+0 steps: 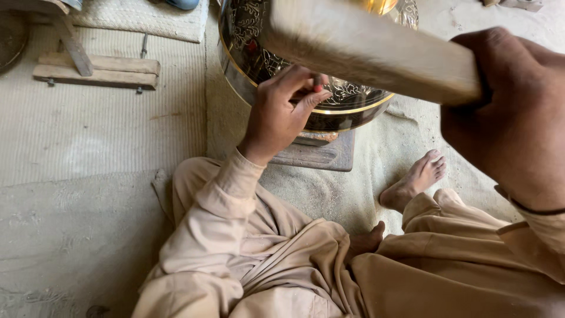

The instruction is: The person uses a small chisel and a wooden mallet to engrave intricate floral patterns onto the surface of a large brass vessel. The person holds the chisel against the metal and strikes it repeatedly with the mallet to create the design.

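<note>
While the left hand (pixel 281 112) pinches a small dark punch (pixel 318 82) between thumb and curled fingers, its tip rests against the rim of a large engraved metal bowl (pixel 347 100). The punch stands just at twelve o'clock from the knuckles, touching the bowl's gilded edge band, and a spot of red shows on the fingertip nearest it.

At three o'clock from that hand, the right hand (pixel 512 112) is closed tight round the end of a broad wooden mallet (pixel 365 47). The mallet runs from the fist toward ten o'clock, crossing in front of the bowl's mouth and hanging above the punch, apart from it. It is close to the camera and somewhat blurred.

The bowl lies tilted on its side, its dark wall covered with pale scrolling ornament. Its lower edge sits on a rusty iron block (pixel 318 138), which stands on a flat dark wooden board (pixel 323 156) at six o'clock from the bowl.

Farther out, the person sits on the ground in loose tan clothing (pixel 282 259), one bare foot (pixel 415 179) at five o'clock from the bowl and toes of the other (pixel 368 238) showing between the folds of cloth. Pale woven matting (pixel 88 129) covers the floor. At ten o'clock from the left hand, well apart, lies a small wooden frame (pixel 97 68) of nailed planks, with a second mat (pixel 147 17) beyond it.
</note>
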